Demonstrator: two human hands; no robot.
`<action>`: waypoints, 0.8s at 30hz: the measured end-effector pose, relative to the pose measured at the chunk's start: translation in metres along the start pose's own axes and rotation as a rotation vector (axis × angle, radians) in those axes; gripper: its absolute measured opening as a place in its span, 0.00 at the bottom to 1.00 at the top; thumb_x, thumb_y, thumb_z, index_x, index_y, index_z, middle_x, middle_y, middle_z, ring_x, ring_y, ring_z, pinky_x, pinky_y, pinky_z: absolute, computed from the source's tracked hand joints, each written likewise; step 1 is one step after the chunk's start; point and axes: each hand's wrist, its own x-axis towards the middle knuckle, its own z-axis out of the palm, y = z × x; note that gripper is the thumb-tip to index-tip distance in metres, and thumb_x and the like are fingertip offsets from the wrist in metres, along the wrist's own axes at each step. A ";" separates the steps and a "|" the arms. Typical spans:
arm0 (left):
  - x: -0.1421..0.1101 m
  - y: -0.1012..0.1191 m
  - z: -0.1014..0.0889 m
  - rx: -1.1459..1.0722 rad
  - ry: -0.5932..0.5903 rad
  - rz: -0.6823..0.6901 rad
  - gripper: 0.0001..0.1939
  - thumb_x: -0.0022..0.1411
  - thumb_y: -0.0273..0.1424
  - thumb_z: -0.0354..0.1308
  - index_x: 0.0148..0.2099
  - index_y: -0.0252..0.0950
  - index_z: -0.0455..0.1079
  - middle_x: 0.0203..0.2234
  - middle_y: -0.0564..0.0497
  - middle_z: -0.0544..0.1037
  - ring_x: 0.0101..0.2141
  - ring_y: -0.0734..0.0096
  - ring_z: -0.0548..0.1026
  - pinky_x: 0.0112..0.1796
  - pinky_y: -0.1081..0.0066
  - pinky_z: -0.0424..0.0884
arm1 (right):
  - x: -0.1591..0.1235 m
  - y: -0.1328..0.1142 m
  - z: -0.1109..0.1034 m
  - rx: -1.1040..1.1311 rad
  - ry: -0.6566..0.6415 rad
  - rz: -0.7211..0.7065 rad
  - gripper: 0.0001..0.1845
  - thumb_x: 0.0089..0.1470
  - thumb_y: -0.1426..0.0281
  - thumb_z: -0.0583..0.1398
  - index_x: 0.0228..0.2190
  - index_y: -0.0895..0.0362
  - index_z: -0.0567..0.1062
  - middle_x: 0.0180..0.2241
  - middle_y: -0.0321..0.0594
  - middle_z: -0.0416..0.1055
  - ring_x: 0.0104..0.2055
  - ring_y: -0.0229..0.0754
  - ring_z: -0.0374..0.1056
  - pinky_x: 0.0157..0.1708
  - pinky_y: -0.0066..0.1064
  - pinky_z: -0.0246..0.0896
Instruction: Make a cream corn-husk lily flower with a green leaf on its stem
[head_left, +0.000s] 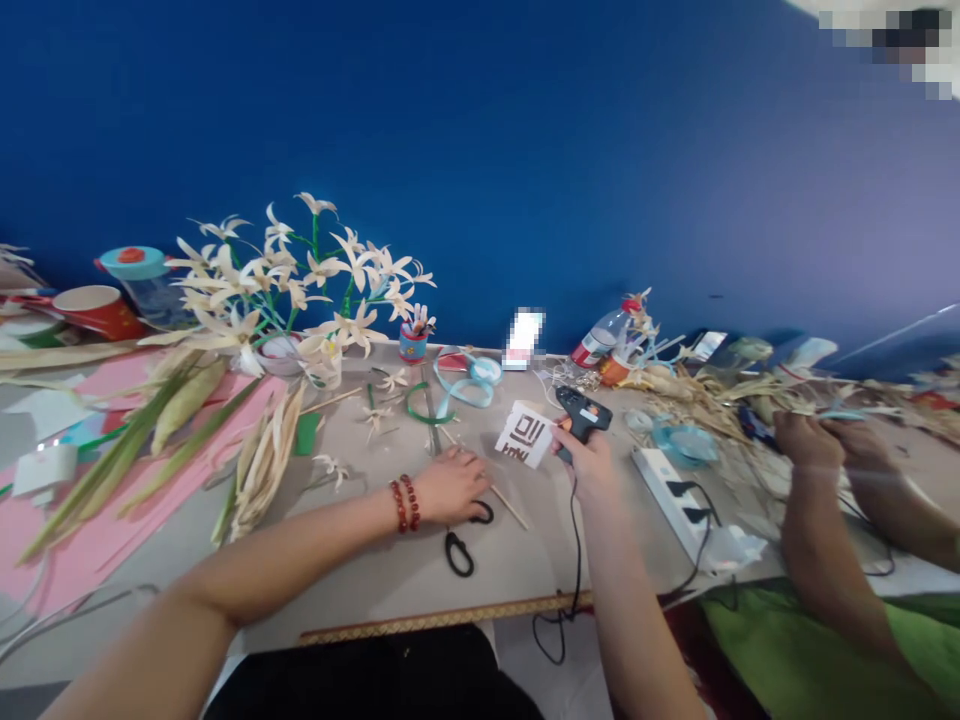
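My right hand (589,462) is wrapped round the grip of a black glue gun (583,412), whose cord runs down over the table edge. Next to the gun's tip is a white card (523,436) with dark printed marks; whether my fingers touch it I cannot tell. My left hand (454,485), with red beads at the wrist, lies palm down with fingers loosely stretched out. It partly covers a pair of scissors (460,556) with black handles. A thin stick (511,508) lies beside its fingers. Small pale husk flowers (330,468) lie to the left.
Husk flowers (322,268) stand in pots at the back, beside a blue pen cup (412,342). Corn husks (262,465) and pink paper (97,540) are left. A power strip (671,500) lies right, near another person's hands (817,445). Light-blue ribbon (461,385) lies behind.
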 end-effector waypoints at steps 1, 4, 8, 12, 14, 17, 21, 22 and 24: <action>-0.005 -0.005 -0.001 0.001 -0.002 0.000 0.21 0.64 0.45 0.56 0.50 0.35 0.71 0.48 0.38 0.74 0.50 0.48 0.70 0.52 0.52 0.62 | 0.000 0.003 -0.002 -0.007 -0.002 0.007 0.17 0.35 0.68 0.72 0.28 0.57 0.73 0.18 0.27 0.67 0.19 0.33 0.62 0.20 0.26 0.61; -0.024 -0.020 -0.009 0.002 -0.009 0.003 0.17 0.66 0.44 0.55 0.46 0.37 0.73 0.46 0.41 0.75 0.48 0.51 0.71 0.51 0.54 0.62 | -0.002 0.013 -0.001 -0.018 -0.025 0.042 0.18 0.35 0.67 0.72 0.29 0.57 0.73 0.19 0.27 0.68 0.19 0.33 0.63 0.21 0.25 0.61; -0.039 -0.027 -0.014 0.001 -0.013 -0.011 0.12 0.66 0.40 0.56 0.43 0.36 0.73 0.45 0.41 0.75 0.47 0.54 0.72 0.49 0.58 0.65 | 0.002 0.020 0.011 -0.041 -0.111 0.098 0.19 0.35 0.65 0.72 0.29 0.57 0.73 0.17 0.27 0.67 0.19 0.33 0.63 0.22 0.25 0.61; -0.046 -0.021 -0.017 -0.010 -0.011 0.000 0.10 0.65 0.38 0.58 0.43 0.37 0.73 0.46 0.42 0.76 0.48 0.55 0.73 0.51 0.57 0.65 | 0.011 0.011 0.016 -0.106 -0.234 0.145 0.19 0.35 0.63 0.73 0.28 0.58 0.74 0.15 0.28 0.67 0.18 0.35 0.63 0.21 0.27 0.61; -0.047 -0.019 -0.021 -0.039 0.001 0.005 0.09 0.65 0.36 0.57 0.43 0.37 0.73 0.46 0.43 0.76 0.48 0.56 0.74 0.51 0.58 0.65 | 0.014 0.003 0.013 -0.152 -0.288 0.152 0.17 0.36 0.64 0.72 0.27 0.58 0.74 0.15 0.28 0.68 0.18 0.35 0.63 0.21 0.27 0.60; -0.046 -0.020 -0.030 -0.153 0.060 -0.056 0.10 0.67 0.35 0.54 0.45 0.37 0.73 0.47 0.44 0.77 0.48 0.57 0.74 0.51 0.60 0.67 | 0.014 -0.008 0.010 -0.214 -0.352 0.151 0.16 0.37 0.65 0.72 0.27 0.59 0.76 0.15 0.29 0.68 0.18 0.35 0.63 0.21 0.27 0.61; -0.037 -0.027 -0.041 -0.362 0.222 -0.248 0.13 0.68 0.33 0.52 0.52 0.37 0.69 0.50 0.44 0.76 0.50 0.60 0.74 0.51 0.62 0.70 | 0.006 -0.011 0.015 -0.252 -0.403 0.151 0.16 0.40 0.64 0.72 0.29 0.60 0.76 0.17 0.30 0.69 0.19 0.35 0.63 0.22 0.28 0.61; -0.034 -0.029 -0.043 -0.396 0.265 -0.272 0.15 0.68 0.33 0.52 0.55 0.37 0.68 0.53 0.43 0.74 0.52 0.61 0.73 0.52 0.62 0.70 | 0.003 -0.011 0.018 -0.258 -0.414 0.154 0.16 0.40 0.64 0.72 0.30 0.60 0.76 0.17 0.30 0.69 0.19 0.35 0.63 0.23 0.28 0.61; -0.028 -0.033 -0.045 -0.432 0.318 -0.248 0.19 0.67 0.31 0.54 0.59 0.37 0.64 0.59 0.41 0.68 0.58 0.60 0.68 0.56 0.60 0.67 | -0.002 -0.011 0.023 -0.265 -0.437 0.163 0.17 0.41 0.64 0.72 0.31 0.60 0.76 0.18 0.30 0.69 0.19 0.35 0.63 0.23 0.28 0.61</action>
